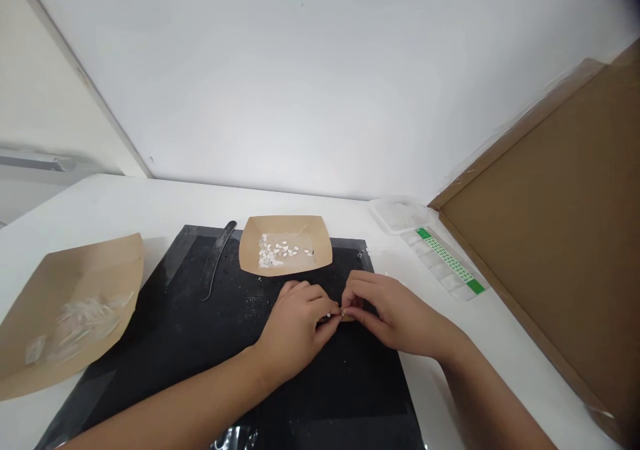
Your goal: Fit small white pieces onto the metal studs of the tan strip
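Over the right part of a black mat, my left hand and my right hand meet fingertip to fingertip. Both are closed in a pinch on something small, partly hidden by the fingers; a bit of tan and a tiny white speck show there. Behind my hands, a brown paper tray holds several small white pieces. A dark curved tool lies on the mat left of that tray.
At the left, a larger paper tray holds clear plastic pieces. A clear container and a compartment case with a green label lie at the right. A cardboard sheet stands at the far right.
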